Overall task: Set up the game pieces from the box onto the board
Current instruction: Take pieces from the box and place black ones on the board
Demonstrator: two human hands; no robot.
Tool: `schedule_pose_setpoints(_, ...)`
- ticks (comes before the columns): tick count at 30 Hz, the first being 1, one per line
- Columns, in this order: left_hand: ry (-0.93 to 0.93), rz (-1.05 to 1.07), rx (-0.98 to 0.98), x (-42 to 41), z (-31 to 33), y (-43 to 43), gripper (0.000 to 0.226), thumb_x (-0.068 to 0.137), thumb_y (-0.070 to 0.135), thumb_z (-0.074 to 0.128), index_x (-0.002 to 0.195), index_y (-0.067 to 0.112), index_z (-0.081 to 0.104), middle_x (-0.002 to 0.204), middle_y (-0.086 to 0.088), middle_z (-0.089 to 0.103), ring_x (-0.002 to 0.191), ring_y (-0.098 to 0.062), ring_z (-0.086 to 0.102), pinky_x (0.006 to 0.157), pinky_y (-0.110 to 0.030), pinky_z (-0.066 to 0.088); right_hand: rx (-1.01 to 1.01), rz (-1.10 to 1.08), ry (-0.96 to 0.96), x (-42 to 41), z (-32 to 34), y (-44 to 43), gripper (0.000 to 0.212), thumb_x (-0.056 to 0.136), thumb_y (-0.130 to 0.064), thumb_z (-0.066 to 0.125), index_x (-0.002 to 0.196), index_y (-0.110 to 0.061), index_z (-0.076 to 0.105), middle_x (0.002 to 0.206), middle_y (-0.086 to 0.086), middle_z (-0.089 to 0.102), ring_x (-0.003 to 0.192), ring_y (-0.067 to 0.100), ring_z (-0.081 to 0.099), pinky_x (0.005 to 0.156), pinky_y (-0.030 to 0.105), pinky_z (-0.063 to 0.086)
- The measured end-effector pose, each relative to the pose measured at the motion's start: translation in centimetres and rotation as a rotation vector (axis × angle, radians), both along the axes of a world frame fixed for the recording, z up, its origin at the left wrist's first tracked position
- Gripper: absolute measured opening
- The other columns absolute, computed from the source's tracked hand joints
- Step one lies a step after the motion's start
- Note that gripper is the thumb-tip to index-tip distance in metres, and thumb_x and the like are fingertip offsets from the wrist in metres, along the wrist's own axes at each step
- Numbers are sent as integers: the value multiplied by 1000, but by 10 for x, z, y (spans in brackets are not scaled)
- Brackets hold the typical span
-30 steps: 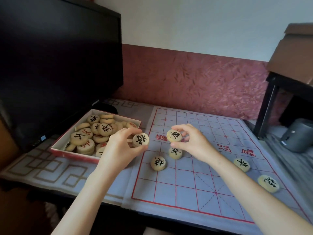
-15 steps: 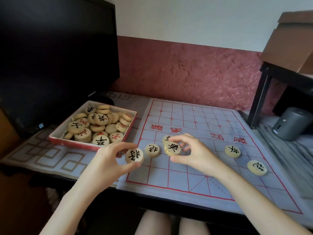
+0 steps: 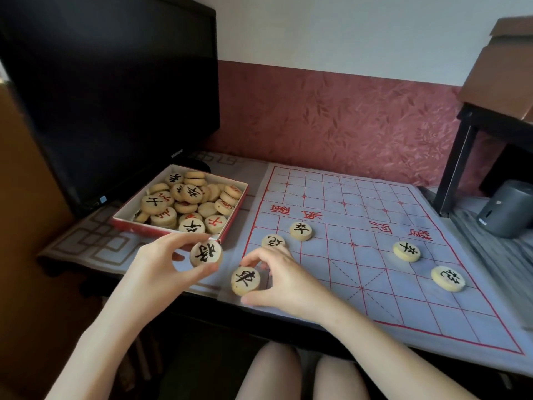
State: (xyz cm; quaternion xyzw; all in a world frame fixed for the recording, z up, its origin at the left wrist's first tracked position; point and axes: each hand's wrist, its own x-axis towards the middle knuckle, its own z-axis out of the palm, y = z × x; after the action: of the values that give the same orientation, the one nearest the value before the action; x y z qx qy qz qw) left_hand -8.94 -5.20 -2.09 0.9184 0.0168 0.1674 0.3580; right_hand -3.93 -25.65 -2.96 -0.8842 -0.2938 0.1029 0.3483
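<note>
Game piece [image 3: 245,280] with a black character is pinched between the thumb and fingers of the right hand [image 3: 285,284] at the near left corner of the board [image 3: 403,307], outside its red border; whether it touches the cloth cannot be told. Just left of it, off the board's left edge, the left hand [image 3: 155,267] grips a second piece [image 3: 206,253] by its rim, raised and tilted so that its black character faces the camera. Four flat discs lie on the near half of the board: the near left disc [image 3: 273,241] just beyond the right hand's fingers, the far left disc [image 3: 301,231] beside it, the far right disc [image 3: 406,251] and the near right disc [image 3: 448,278] towards the board's right edge. Left of the board, on the counter [image 3: 86,246], the open box [image 3: 124,222] holds a heap of pieces [image 3: 184,197] in red and black lettering. A dark monitor [image 3: 115,82] stands behind the box, and a grey cylinder [image 3: 507,209] sits past the board's right edge.
</note>
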Motion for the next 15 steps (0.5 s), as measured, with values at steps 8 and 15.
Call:
schedule_pose_setpoints(8,-8,13,-2,-2,-1,5,46,66,38,78,110,34,63,106,20,61,102,1,54,79,-13,38,-32,4,-45,1,-12,13,51,74,-31,75,119,-21,52,109,-14,42,119,9,31,101,30,33)
schedule_pose_setpoints(15,-11,3,16,0,1,0,47,67,39,77,111,34,63,106,19,61,101,-1,55,80,-16,40,16,5,-57,2,-18,7,64,73,-39,76,128,-26,48,122,-12,41,123,4,28,102,23,28)
